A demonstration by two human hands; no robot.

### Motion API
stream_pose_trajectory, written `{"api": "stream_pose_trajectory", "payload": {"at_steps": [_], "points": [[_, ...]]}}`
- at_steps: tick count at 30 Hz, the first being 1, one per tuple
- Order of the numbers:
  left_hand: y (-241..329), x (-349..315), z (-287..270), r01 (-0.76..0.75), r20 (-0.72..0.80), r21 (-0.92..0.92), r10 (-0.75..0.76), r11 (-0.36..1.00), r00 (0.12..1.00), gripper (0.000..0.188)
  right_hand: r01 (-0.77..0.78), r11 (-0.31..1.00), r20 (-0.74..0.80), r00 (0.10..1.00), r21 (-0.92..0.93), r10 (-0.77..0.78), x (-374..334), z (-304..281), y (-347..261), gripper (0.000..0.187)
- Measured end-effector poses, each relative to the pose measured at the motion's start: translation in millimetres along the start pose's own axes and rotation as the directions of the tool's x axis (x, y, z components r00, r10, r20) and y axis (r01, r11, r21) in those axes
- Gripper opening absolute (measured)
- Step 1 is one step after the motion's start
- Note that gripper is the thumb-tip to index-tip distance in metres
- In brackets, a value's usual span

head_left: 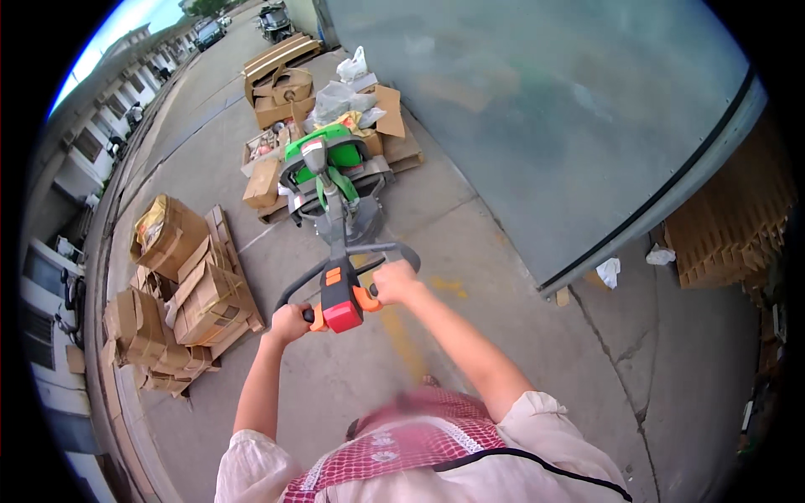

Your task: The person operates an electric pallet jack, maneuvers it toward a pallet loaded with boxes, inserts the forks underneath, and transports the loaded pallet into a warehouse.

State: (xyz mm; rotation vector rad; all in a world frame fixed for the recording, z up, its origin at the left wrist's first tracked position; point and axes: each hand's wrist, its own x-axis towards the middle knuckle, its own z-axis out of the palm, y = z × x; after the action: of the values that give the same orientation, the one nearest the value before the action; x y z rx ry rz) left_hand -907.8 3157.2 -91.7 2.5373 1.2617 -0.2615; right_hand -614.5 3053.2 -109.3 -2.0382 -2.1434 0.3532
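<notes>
Both my hands grip the control handle (340, 289) of a green electric pallet truck (345, 152). My left hand (291, 323) is wrapped round the left grip, beside an orange thumb lever. Round the right grip my right hand (396, 282) is closed, next to the other orange lever. The handle head is dark with orange buttons and a red end. From it a grey tiller runs forward to the green body. Just past the truck, a pallet load of cardboard boxes and plastic bags (335, 101) stands; whether the forks are under it is hidden.
At the left, worn cardboard boxes (205, 306) are piled on a wooden pallet. A large grey metal door (537, 109) fills the right side. Flat cardboard stacks (729, 218) and white scraps (609, 272) lie beyond its edge. A car (210, 34) and a motorbike (274, 23) are farther off.
</notes>
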Motion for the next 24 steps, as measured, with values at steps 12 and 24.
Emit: {"api": "stream_pose_trajectory", "payload": {"at_steps": [12,24], "points": [[72.9,-171.4,27.8,-0.086,0.133,-0.102,0.1,0.991,0.986,0.068,-0.056,0.994,0.192,0.979,-0.094,0.073,-162.9,3.9,-60.3,0.026],[56.7,-326.4,151.7,-0.194,-0.138,-0.113,0.178,0.975,0.974,0.057,-0.145,0.972,0.085,0.983,-0.186,0.163,-309.4,82.8,-155.8,0.035]]}}
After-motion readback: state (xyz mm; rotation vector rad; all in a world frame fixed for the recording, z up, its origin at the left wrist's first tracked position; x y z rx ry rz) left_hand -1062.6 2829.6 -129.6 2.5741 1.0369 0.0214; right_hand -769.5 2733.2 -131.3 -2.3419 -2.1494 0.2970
